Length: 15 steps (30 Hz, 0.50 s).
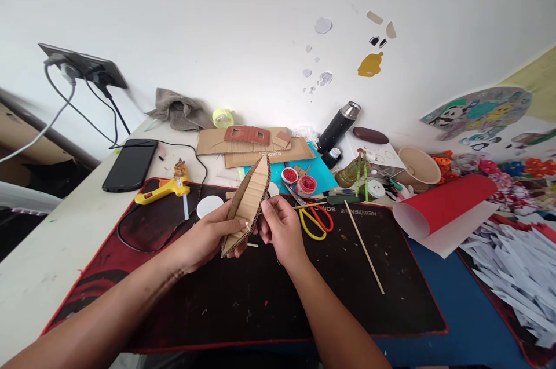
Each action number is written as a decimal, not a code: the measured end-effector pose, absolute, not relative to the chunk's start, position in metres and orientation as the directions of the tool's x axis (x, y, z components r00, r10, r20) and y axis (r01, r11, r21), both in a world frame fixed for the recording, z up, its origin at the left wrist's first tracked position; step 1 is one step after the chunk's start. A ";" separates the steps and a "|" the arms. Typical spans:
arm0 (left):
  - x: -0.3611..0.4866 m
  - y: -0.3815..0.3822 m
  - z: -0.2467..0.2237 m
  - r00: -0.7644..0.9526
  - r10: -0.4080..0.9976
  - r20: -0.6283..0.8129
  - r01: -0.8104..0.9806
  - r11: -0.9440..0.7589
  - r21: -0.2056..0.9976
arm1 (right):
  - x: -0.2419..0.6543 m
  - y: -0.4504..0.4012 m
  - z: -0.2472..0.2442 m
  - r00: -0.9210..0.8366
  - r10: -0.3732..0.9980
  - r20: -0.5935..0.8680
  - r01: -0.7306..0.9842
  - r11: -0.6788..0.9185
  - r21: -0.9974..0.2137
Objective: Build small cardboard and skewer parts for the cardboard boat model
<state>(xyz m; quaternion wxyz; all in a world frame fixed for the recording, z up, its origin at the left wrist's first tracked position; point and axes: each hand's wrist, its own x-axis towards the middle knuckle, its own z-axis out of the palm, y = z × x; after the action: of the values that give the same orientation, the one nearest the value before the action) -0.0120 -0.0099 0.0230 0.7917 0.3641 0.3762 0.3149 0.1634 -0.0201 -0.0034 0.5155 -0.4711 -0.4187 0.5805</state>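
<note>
A boat-shaped piece of corrugated cardboard (pixel 251 192) is tilted up over the black mat, its pointed tip away from me. My left hand (pixel 217 230) is closed around its lower left part, thumb on the inner face beside a small pale stick end (pixel 247 225). On the right edge, my right hand (pixel 280 227) has its thumb and fingers pinched together against the cardboard; whether something small sits between them is hidden. Behind the right hand lie scissors (pixel 316 222) with yellow and orange handles. A yellow glue gun (pixel 167 186) rests to the left of my left hand.
A thin wooden stick (pixel 365 248) lies on the mat (pixel 339 299). Open red paint pots (pixel 306 185), cardboard pieces (pixel 243 146) and a black thermos (pixel 339 125) stand or lie behind. A phone (pixel 130 165) is at left, rolled red paper (pixel 452 204) and paper strips (pixel 516 270) at right.
</note>
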 end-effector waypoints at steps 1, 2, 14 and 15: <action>-0.013 -0.009 0.023 0.513 0.774 -0.371 -0.228 0.540 0.811 | 0.163 -0.020 -0.003 -0.022 0.993 -0.112 -0.198 -0.114 -0.974; -0.013 -0.008 0.022 0.504 0.778 -0.376 -0.234 0.542 0.807 | 0.163 -0.021 -0.002 -0.018 0.994 -0.105 -0.191 -0.106 -0.976; -0.017 0.000 0.015 0.418 0.785 -0.458 -0.252 0.584 0.772 | 0.163 -0.028 0.010 -0.010 0.999 0.046 -0.030 0.046 -0.998; -0.017 -0.001 0.015 0.419 0.784 -0.458 -0.248 0.584 0.773 | 0.163 -0.028 0.010 -0.019 0.999 0.047 -0.017 0.047 -0.999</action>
<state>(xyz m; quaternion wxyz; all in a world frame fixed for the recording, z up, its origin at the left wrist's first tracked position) -0.0172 -0.0005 0.0152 0.7812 0.3149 0.4260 0.3302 0.1626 -0.0277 0.0103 0.5107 -0.4791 -0.5124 0.4970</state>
